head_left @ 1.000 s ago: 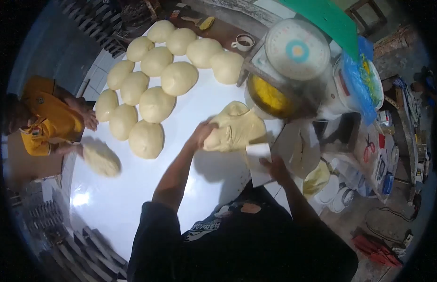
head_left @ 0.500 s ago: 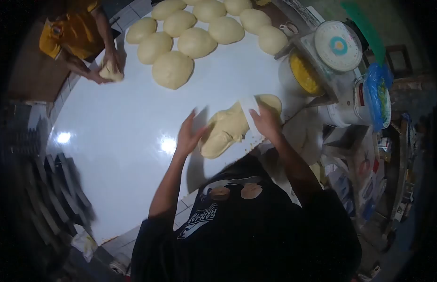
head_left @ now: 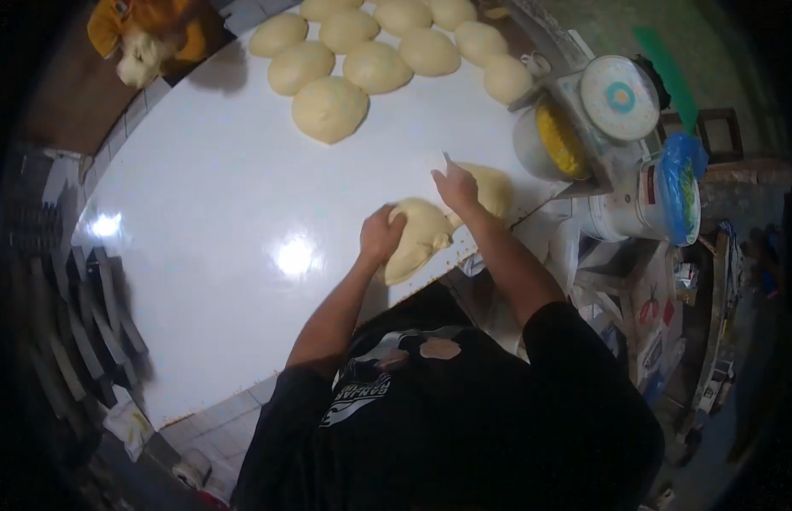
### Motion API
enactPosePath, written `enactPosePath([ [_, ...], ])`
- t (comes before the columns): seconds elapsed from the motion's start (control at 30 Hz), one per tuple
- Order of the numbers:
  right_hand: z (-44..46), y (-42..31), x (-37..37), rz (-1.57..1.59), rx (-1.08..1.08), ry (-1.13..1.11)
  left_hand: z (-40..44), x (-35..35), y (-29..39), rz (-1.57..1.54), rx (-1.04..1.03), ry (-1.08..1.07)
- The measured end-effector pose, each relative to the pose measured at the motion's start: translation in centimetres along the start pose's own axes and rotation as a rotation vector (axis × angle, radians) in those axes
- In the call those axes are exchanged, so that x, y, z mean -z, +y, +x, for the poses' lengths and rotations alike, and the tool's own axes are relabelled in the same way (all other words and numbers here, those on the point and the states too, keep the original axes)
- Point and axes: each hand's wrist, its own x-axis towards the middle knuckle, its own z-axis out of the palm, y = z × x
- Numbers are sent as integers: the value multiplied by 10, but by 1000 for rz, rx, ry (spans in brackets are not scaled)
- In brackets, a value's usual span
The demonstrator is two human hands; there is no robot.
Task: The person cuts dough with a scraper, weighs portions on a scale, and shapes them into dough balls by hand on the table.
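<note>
My left hand (head_left: 381, 232) grips the left edge of a piece of pale dough (head_left: 420, 223) near the front edge of the white table (head_left: 217, 204). A white dough scraper (head_left: 446, 158), seen almost edge-on, is in my closed right hand (head_left: 457, 189). That hand is between the left dough piece and a second dough portion (head_left: 493, 189) on its right. Whether the two portions are still joined behind my right wrist I cannot tell. My right hand and forearm hide most of the scraper's blade.
Several rounded dough balls (head_left: 330, 109) lie at the table's far side. To the right stand a scale (head_left: 620, 98), a pot with yellow contents (head_left: 532, 140) and a bucket with a blue bag (head_left: 683, 179). At upper left a co-worker in orange holds dough (head_left: 141, 60).
My left hand has come to grip the dough, which is more bunched up now. The scraper has turned from broadside to edge-on between the portions. The co-worker's dough has been lifted off the table.
</note>
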Motion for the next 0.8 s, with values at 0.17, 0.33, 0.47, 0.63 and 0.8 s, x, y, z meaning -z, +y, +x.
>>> enactPosePath([
  [0.17,-17,18,38,897,-167,-100,-63,29,-38,-382,175,174],
  [0.33,-89,-19,13,-36,90,-152,-88,44,-32,-282,159,158],
  [0.47,-104,-47,-6,133,39,-119,-117,34,-45,4,-23,295],
  [0.63,-97,-42,-52,219,61,-22,-109,-6,-35,-767,115,300],
  [0.8,-98,-50,-28,600,75,-331,-65,45,-4,-1069,222,218],
])
